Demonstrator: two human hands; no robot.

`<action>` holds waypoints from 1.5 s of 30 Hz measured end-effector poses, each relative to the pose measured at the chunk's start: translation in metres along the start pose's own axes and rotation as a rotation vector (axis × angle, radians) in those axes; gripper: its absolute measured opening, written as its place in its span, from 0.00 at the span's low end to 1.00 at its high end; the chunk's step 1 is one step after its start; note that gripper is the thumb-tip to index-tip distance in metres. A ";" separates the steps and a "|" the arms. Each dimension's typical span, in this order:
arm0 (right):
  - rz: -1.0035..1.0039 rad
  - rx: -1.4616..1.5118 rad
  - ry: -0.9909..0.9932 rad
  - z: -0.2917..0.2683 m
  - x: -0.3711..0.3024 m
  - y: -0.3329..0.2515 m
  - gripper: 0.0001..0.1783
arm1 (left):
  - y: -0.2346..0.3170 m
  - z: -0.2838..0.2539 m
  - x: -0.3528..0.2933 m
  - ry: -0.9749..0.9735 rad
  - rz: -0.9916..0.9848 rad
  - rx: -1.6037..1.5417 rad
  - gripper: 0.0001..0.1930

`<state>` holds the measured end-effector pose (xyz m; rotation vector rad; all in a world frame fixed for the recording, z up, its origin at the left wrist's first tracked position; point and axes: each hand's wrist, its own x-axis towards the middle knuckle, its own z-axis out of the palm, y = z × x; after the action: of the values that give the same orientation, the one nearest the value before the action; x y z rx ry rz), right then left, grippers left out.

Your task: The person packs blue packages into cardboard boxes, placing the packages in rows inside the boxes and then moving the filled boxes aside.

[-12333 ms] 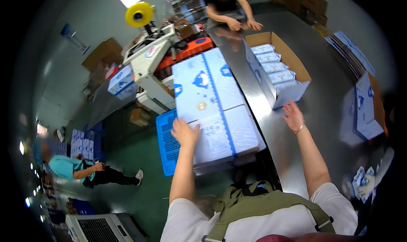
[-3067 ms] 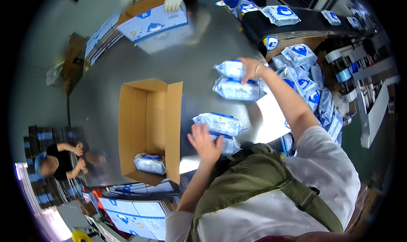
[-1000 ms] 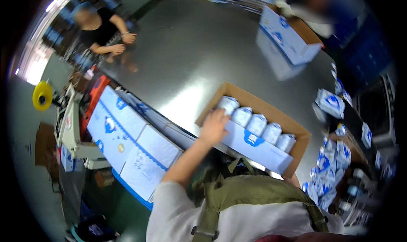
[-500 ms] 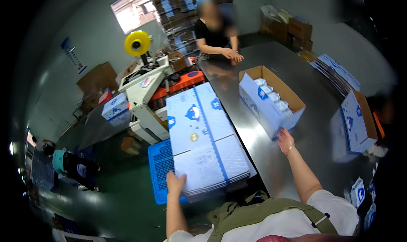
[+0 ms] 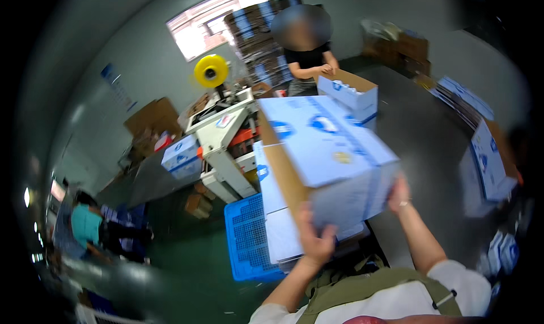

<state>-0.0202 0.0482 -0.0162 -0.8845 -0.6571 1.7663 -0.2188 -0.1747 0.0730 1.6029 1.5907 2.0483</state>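
Note:
A light blue cardboard carton [image 5: 334, 148], opened out into a box shape, is held up in front of me with its brown inner side showing at the left. My left hand [image 5: 316, 239] grips its near left lower edge, fingers closed on the cardboard and thumb outside. At the near right corner my right hand [image 5: 399, 195] holds the other side, its fingers partly hidden behind the carton. Under it, the stack of flat cartons [image 5: 277, 236] shows at the left. Beyond it stands an open carton [image 5: 356, 100] with white packs inside, beside a co-worker's hands.
A metal table [image 5: 411, 125] stretches to the right, with another open carton [image 5: 492, 159] and folded cartons [image 5: 464, 100] along its far side. At left stand a taping machine [image 5: 224, 134] with a yellow reel, a blue plastic crate [image 5: 243, 233] and a closed carton [image 5: 182, 154].
The carton of packs has moved away from my right hand toward the co-worker. A flat carton has come up off the stack and opened out, now between both my hands.

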 end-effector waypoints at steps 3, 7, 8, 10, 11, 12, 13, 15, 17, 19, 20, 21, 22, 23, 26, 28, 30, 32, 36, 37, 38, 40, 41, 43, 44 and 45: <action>-0.392 0.421 0.215 0.000 -0.062 -0.102 0.24 | 0.020 0.045 -0.038 -0.476 0.132 -0.171 0.28; -0.632 -0.057 0.383 -0.163 -0.066 -0.176 0.18 | 0.031 0.085 -0.085 -1.240 -0.206 -0.582 0.28; -0.544 -0.318 0.381 -0.186 -0.076 -0.172 0.18 | 0.034 0.086 -0.072 -1.328 -0.228 -0.530 0.28; -0.347 -0.887 0.288 -0.219 -0.103 -0.156 0.18 | 0.026 0.095 -0.052 -1.215 -0.156 -0.280 0.28; -0.257 -1.164 0.188 -0.231 -0.118 -0.147 0.18 | 0.010 0.108 -0.052 -0.832 -0.105 -0.189 0.31; -0.196 -1.408 0.072 -0.240 -0.132 -0.139 0.18 | 0.002 0.118 -0.029 -0.606 -0.038 -0.160 0.33; -0.156 -1.623 -0.034 -0.253 -0.148 -0.133 0.18 | 0.012 0.126 0.000 -0.473 -0.007 0.030 0.37; -0.156 -1.922 -0.231 -0.272 -0.179 -0.122 0.18 | 0.030 0.144 0.047 -0.366 0.100 0.246 0.43; -0.218 -2.050 -0.358 -0.292 -0.201 -0.113 0.18 | 0.024 0.159 0.072 -0.860 -0.107 0.140 0.47; -0.311 -2.059 -0.433 -0.307 -0.210 -0.103 0.19 | 0.014 0.171 0.077 -1.398 -0.175 -0.034 0.51; -0.318 -2.056 -0.441 -0.308 -0.218 -0.101 0.19 | 0.032 0.175 0.081 -1.536 -0.135 0.112 0.52; -0.290 -2.069 -0.439 -0.305 -0.222 -0.100 0.19 | 0.051 0.175 0.083 -1.666 -0.091 0.263 0.53; -0.232 -2.100 -0.471 -0.287 -0.229 -0.103 0.16 | 0.064 0.173 0.082 -1.788 -0.061 0.429 0.54; -0.173 -2.130 -0.500 -0.270 -0.236 -0.107 0.13 | 0.065 0.175 0.072 -1.781 0.073 0.567 0.51; -0.236 -1.923 -0.395 -0.272 -0.237 -0.104 0.08 | 0.070 0.193 0.057 -1.755 0.446 0.709 0.45; -0.302 -1.628 -0.367 -0.270 -0.236 -0.103 0.08 | 0.068 0.208 0.048 -1.709 0.309 0.674 0.40; -0.260 -1.316 -0.277 -0.253 -0.229 -0.130 0.04 | 0.027 0.249 0.034 -1.830 -0.069 0.633 0.42; -0.512 -1.132 -0.043 -0.240 -0.211 -0.187 0.02 | 0.029 0.272 0.046 -1.733 0.203 0.794 0.41; -0.842 -1.511 0.299 -0.198 -0.187 -0.265 0.22 | 0.009 0.290 0.009 -1.053 0.257 0.831 0.52; -0.465 -1.357 0.309 -0.202 -0.182 -0.257 0.31 | -0.015 0.295 0.000 -0.969 0.237 0.703 0.55; 0.100 -1.573 0.190 -0.161 -0.195 -0.266 0.34 | -0.014 0.293 -0.004 -0.901 0.123 0.744 0.55; -0.333 -1.749 -0.072 -0.196 -0.209 -0.190 0.40 | -0.050 0.285 -0.027 -0.623 0.106 0.617 0.55; -0.373 -1.894 0.099 -0.198 -0.227 -0.151 0.39 | -0.043 0.282 -0.034 -0.509 -0.040 0.545 0.52; -0.388 -1.995 0.275 -0.188 -0.260 -0.128 0.40 | -0.062 0.262 -0.061 -0.260 -0.403 0.059 0.36; -0.368 -1.942 0.293 -0.195 -0.278 -0.129 0.40 | -0.054 0.255 -0.076 -0.205 -0.766 -0.377 0.30; -0.359 -1.878 0.282 -0.201 -0.289 -0.128 0.41 | -0.083 0.233 -0.107 -0.295 -1.043 -0.476 0.27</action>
<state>0.2757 -0.1737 0.0407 -1.9045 -2.1267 0.2232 -0.0358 -0.0503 -0.0820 0.6191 1.2590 1.3635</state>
